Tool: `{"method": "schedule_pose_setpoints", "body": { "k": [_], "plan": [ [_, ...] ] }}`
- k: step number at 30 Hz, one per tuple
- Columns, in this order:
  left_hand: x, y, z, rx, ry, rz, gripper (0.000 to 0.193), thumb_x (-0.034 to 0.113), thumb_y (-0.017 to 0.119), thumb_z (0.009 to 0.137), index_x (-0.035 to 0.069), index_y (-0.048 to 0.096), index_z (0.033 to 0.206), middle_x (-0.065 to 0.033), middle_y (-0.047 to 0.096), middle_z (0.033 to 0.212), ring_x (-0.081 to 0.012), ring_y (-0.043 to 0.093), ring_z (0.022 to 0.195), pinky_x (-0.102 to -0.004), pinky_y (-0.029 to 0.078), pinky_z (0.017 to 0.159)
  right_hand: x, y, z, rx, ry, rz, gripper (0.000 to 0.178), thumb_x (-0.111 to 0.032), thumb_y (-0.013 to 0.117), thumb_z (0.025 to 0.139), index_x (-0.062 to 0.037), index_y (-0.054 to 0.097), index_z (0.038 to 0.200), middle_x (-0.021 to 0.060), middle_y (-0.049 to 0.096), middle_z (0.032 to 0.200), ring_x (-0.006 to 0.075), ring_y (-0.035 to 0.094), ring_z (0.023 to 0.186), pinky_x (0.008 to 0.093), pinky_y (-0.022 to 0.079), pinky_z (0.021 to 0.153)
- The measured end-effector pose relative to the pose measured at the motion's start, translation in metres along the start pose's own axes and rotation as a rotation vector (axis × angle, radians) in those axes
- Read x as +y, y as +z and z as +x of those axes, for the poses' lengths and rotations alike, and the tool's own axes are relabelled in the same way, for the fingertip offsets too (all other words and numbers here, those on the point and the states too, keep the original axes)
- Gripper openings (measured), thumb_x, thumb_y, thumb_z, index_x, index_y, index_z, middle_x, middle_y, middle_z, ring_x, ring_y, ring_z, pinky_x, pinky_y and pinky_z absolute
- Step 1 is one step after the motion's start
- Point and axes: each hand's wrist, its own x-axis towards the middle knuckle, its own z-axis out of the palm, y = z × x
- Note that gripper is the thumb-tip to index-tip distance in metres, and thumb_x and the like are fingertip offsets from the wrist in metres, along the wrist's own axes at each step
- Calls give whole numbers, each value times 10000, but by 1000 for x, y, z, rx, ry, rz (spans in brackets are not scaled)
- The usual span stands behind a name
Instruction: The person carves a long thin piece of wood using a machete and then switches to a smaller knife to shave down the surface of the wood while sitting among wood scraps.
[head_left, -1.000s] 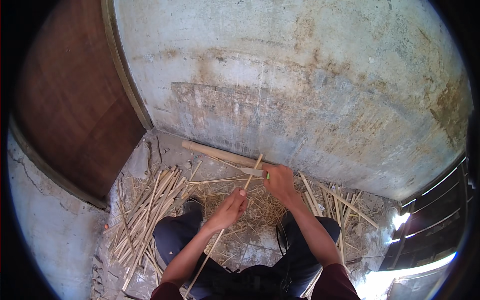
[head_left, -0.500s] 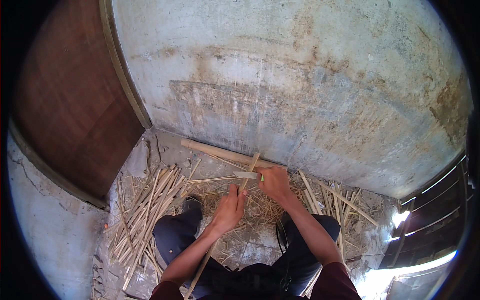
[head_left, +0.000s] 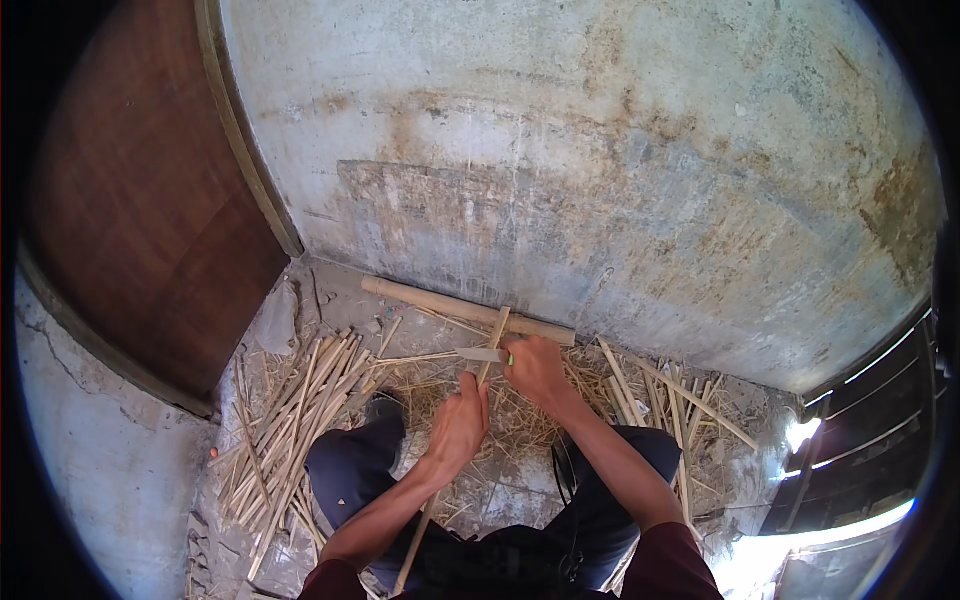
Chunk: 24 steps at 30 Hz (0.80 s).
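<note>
A long, thin bamboo strip (head_left: 419,535) runs from my lap up between my legs, its far end near the bamboo pole. My left hand (head_left: 459,425) is closed around the strip a little below the knife. In my right hand (head_left: 536,371) is a knife (head_left: 480,354) with a partly visible green handle. Its pale blade points left and lies across the strip just beyond my left fingers. The palm sides of both hands are hidden.
A thick bamboo pole (head_left: 455,309) lies along the foot of the stained wall (head_left: 560,180). Many split strips (head_left: 292,430) are heaped at the left, with more sticks (head_left: 690,410) at the right. Shavings (head_left: 525,420) litter the floor. A brown door (head_left: 150,190) stands at the left.
My right hand and the knife have shifted slightly left and nearer to me along the strip. The strip's far end has also moved a little left; my left hand keeps its grip.
</note>
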Motion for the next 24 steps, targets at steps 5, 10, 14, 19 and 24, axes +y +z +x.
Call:
{"method": "schedule_pose_setpoints", "body": {
  "k": [5,10,14,19,24],
  "plan": [
    [2,-4,-8,-20,31,70,260,209,513,1115,-23,418,1049,-294,624,614,-540,632,568,-624,493,518,35,5,15,134,193,-83,164,-146,724,802,-120,817,934,216,752,825,417,748,796,511,594,745],
    [34,12,-34,-243,106,-55,210,199,506,1118,0,440,1106,-251,603,592,-523,608,536,-610,463,481,124,-30,33,249,537,-131,198,-169,696,882,-102,829,1013,256,759,964,447,730,933,540,584,865],
    [9,-11,-12,-262,-28,-150,224,218,488,1131,-4,462,1109,-260,623,655,-501,624,578,-608,457,532,111,-33,26,338,419,8,206,-200,691,928,-22,796,937,267,745,969,484,680,928,539,545,878],
    [-2,-18,-2,-194,7,-399,278,245,465,1150,-11,515,1052,-211,581,711,-408,595,656,-518,433,642,84,-30,17,256,252,77,188,-167,701,905,-55,813,1005,271,742,916,479,700,950,547,562,861],
    [-7,-18,-1,-192,-14,-414,297,254,447,1158,-15,527,1061,-165,551,699,-334,555,635,-466,436,636,40,-28,3,268,104,79,186,-131,703,870,-87,817,1010,240,736,824,459,714,846,546,567,813]
  ]
}}
